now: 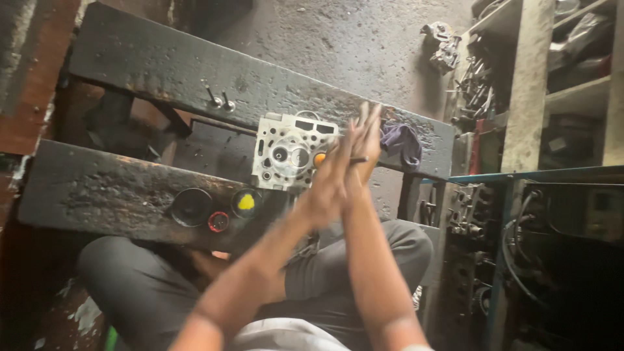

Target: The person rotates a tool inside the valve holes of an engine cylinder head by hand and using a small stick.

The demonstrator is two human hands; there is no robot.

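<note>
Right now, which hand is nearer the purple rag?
Right. The right hand is just left of the purple rag, fingertips almost beside it. The left hand is pressed palm to palm against it, on the side away from the rag.

Grimy concrete floor [351, 39]; cluttered shelves [578, 97]

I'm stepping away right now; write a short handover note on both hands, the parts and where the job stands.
Left hand and right hand: palms pressed together, a thin dark rod between them, held over the cylinder head.
Cylinder head lies flat across two dark beams, an orange-tipped piece at its right edge.
Near beam: open tin with yellow paste, small red-rimmed tin, black lid. Purple rag lies on the far beam.
Done or left: the blurred picture doesn't show.
</note>
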